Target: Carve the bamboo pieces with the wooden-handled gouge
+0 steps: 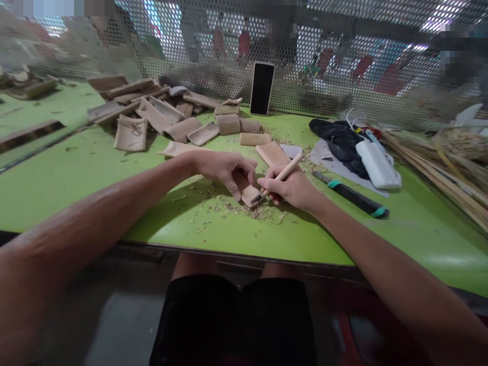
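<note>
Wood-handled tool (291,165) meets curved wooden piece (250,194)

In the head view, the person's left hand (225,169), fingers bent, pins the piece on the green table (148,216) near its front edge. The right hand (292,187) is closed around the tool's handle, its tip at the piece's near end. Shavings (263,212) lie just beside it; a black-and-teal knife (358,200) rests to the right.

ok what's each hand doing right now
Left hand: closed on the bamboo piece, pressing it to the table.
Right hand: closed around the wooden-handled tool.
</note>
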`<act>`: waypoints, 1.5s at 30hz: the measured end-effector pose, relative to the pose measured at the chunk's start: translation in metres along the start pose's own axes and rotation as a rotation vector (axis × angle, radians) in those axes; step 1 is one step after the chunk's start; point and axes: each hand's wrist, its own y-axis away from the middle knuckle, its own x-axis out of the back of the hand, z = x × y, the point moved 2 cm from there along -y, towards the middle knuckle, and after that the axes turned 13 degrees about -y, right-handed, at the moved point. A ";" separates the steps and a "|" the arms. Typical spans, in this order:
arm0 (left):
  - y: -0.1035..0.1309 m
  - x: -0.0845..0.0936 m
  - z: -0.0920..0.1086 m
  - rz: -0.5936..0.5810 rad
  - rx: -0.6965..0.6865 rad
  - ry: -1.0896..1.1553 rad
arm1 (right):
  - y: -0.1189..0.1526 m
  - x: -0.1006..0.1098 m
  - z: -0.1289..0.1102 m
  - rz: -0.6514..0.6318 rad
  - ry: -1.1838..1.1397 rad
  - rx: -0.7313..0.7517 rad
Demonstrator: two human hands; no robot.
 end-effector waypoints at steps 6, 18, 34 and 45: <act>0.000 0.001 0.003 -0.012 0.018 -0.004 | -0.001 0.003 0.002 0.003 0.008 -0.002; 0.000 0.001 0.003 -0.015 0.021 -0.014 | 0.000 0.005 0.000 -0.121 -0.033 -0.044; -0.001 0.000 -0.005 0.068 -0.033 -0.025 | 0.000 0.029 -0.006 -0.260 0.004 -0.146; -0.002 0.000 -0.006 0.074 -0.007 -0.013 | 0.000 0.025 -0.005 -0.278 -0.036 -0.123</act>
